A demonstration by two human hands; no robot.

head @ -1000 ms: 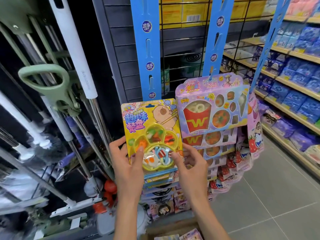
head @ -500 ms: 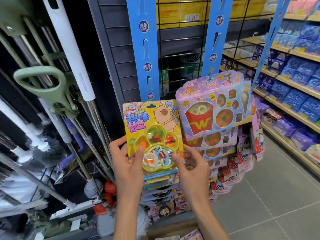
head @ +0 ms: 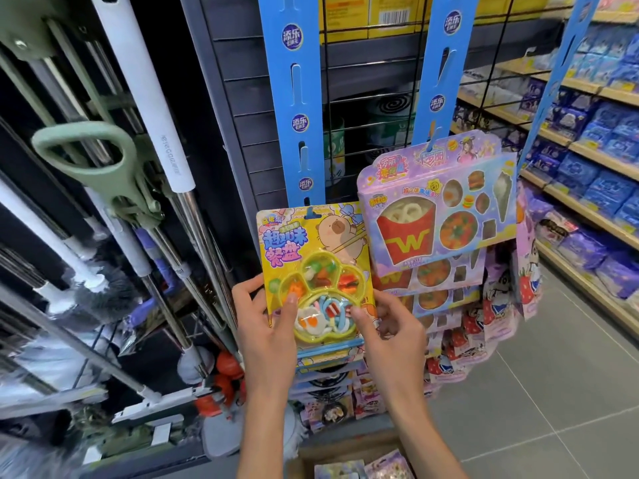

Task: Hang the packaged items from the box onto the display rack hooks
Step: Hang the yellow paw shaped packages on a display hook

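A yellow blister pack with a paw-shaped candy tray sits at the bottom of the left blue hanging strip, its top hole at a blue hook tab. My left hand grips the pack's lower left edge, thumb on the clear blister. My right hand holds the lower right edge. More yellow packs hang below it. A purple fries-and-burger pack hangs on the middle blue strip. The cardboard box lies at the bottom, holding purple packs.
Mops and brooms with a green handle lean in a rack to the left. A dark slat wall and wire grid stand behind the strips. Shelves of blue and purple packets line the right aisle. Grey tiled floor spreads right.
The yellow pack has shifted slightly upward against the left strip, both hands still holding it. The view has tilted a little.
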